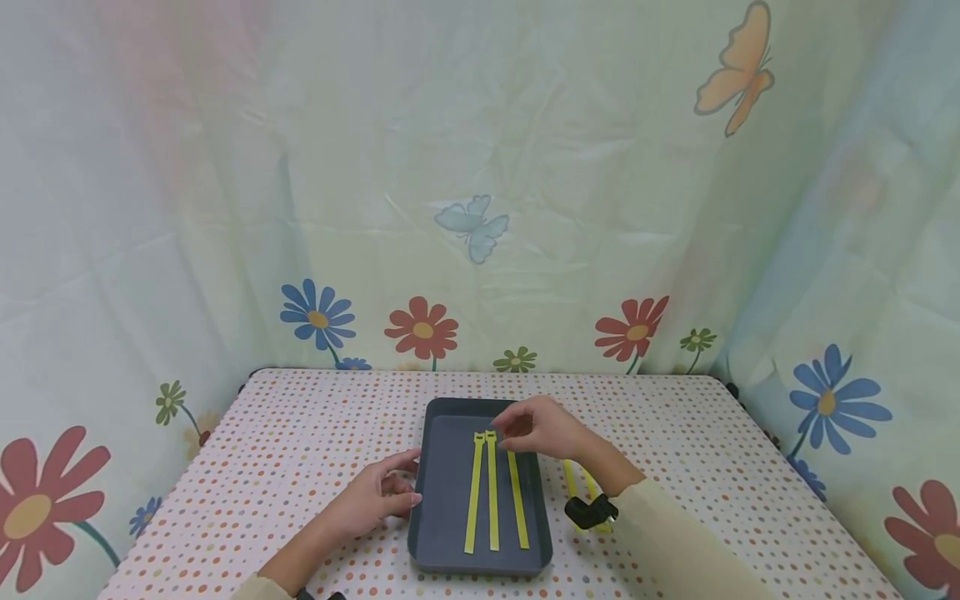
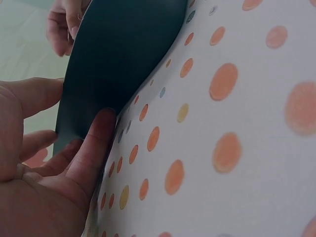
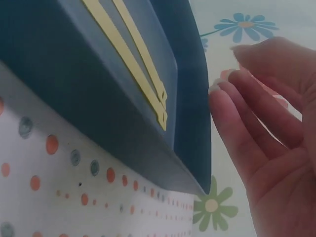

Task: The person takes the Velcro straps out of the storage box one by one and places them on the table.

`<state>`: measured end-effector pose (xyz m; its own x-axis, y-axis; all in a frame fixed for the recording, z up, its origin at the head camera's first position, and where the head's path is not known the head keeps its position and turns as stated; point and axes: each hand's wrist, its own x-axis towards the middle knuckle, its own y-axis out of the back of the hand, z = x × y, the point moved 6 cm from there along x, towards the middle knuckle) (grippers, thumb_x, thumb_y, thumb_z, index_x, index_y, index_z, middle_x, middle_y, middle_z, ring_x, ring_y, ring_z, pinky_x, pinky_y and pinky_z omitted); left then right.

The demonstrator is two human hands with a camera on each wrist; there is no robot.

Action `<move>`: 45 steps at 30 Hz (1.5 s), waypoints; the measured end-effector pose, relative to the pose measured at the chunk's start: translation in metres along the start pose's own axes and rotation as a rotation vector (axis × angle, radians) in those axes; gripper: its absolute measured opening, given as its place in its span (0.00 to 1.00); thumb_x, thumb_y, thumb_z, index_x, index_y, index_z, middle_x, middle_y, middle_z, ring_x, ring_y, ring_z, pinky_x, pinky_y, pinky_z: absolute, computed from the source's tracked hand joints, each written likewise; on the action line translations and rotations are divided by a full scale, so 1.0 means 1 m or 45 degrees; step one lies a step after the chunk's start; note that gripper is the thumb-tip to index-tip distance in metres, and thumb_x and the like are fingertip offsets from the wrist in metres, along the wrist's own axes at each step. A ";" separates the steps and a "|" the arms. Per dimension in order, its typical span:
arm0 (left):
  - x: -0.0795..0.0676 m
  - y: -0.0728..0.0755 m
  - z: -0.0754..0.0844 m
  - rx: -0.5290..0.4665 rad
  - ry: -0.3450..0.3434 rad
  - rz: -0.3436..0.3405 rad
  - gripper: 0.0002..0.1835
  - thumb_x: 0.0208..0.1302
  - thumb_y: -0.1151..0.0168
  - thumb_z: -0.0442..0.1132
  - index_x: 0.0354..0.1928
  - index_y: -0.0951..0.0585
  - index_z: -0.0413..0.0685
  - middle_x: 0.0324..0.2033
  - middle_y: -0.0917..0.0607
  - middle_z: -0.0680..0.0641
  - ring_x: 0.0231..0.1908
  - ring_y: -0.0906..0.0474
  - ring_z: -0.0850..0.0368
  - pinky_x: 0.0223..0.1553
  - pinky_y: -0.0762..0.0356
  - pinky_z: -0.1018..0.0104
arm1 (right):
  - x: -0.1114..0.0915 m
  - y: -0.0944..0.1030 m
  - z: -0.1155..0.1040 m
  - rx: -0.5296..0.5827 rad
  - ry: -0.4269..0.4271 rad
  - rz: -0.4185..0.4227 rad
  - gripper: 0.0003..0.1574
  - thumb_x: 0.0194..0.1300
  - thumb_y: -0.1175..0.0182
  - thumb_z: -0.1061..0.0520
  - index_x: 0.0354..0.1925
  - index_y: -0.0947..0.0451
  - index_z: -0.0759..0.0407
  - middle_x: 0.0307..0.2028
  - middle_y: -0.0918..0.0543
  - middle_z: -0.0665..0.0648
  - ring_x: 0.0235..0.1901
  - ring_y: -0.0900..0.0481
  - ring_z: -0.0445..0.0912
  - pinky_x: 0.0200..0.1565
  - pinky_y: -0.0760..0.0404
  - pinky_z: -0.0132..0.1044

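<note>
Left hand (image 1: 369, 496), head view: fingers and thumb spread against the outside of the tray's left wall, touching it, not clamped.
Right hand (image 1: 543, 429), head view: loosely bent over the far right part of the tray, beside the strap tops; the fingertip gap is partly hidden here.
Tray (image 1: 442, 500), head view: dark grey, flat on the dotted table (image 1: 337, 433), long axis running away from the person.
Left strap (image 1: 474, 500), head view: yellow, lying in the tray, slotted head at the far end, near end slanting slightly left.
Middle strap (image 1: 492, 500), head view: just beside it, slotted head also far, almost in line with the tray's long sides.
Right strap (image 1: 519, 504), head view: set a little apart, near end slanting right, far end hidden by the right hand.
Other straps (image 1: 571, 477), head view: on the table right of the tray, partly covered by the right wrist.
Tray wall, left wrist view: one fingertip low against it near the table, others along its edge.
Right fingers, right wrist view: thumb and fingertips apart, nothing between them, beyond the tray's rim.
Slotted heads, right wrist view: two visible inside the tray, near its end wall.
</note>
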<state>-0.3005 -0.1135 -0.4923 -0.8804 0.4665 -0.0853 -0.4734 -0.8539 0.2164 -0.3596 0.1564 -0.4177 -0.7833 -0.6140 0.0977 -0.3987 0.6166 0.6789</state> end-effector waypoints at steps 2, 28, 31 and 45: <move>0.000 0.000 0.000 0.000 0.000 -0.005 0.39 0.69 0.33 0.37 0.78 0.39 0.41 0.65 0.26 0.37 0.44 0.17 0.54 0.38 0.18 0.66 | 0.002 -0.002 -0.002 0.000 0.032 -0.036 0.17 0.63 0.28 0.61 0.51 0.13 0.62 0.48 0.12 0.65 0.42 0.13 0.42 0.45 0.14 0.31; 0.000 0.000 0.001 0.011 0.002 -0.005 0.40 0.69 0.33 0.37 0.78 0.40 0.39 0.65 0.26 0.36 0.45 0.16 0.54 0.39 0.19 0.66 | 0.029 -0.026 -0.003 0.013 0.106 -0.289 0.16 0.61 0.27 0.65 0.49 0.13 0.66 0.49 0.12 0.62 0.50 0.13 0.61 0.51 0.13 0.40; 0.000 -0.001 0.001 0.007 -0.001 -0.008 0.40 0.70 0.34 0.37 0.78 0.40 0.40 0.65 0.26 0.35 0.46 0.16 0.54 0.40 0.18 0.66 | 0.033 -0.028 -0.003 -0.030 0.083 -0.307 0.16 0.60 0.27 0.66 0.48 0.12 0.64 0.48 0.12 0.60 0.50 0.13 0.59 0.51 0.14 0.38; 0.000 0.000 0.001 0.007 0.007 -0.010 0.40 0.69 0.33 0.37 0.78 0.40 0.40 0.65 0.26 0.35 0.44 0.17 0.54 0.36 0.20 0.66 | 0.044 -0.045 -0.006 -0.195 0.059 -0.437 0.16 0.58 0.25 0.65 0.46 0.11 0.58 0.46 0.11 0.53 0.49 0.12 0.48 0.49 0.16 0.30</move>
<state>-0.3008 -0.1134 -0.4913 -0.8767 0.4722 -0.0922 -0.4804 -0.8488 0.2209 -0.3733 0.0988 -0.4392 -0.5927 -0.7958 -0.1239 -0.5554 0.2925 0.7784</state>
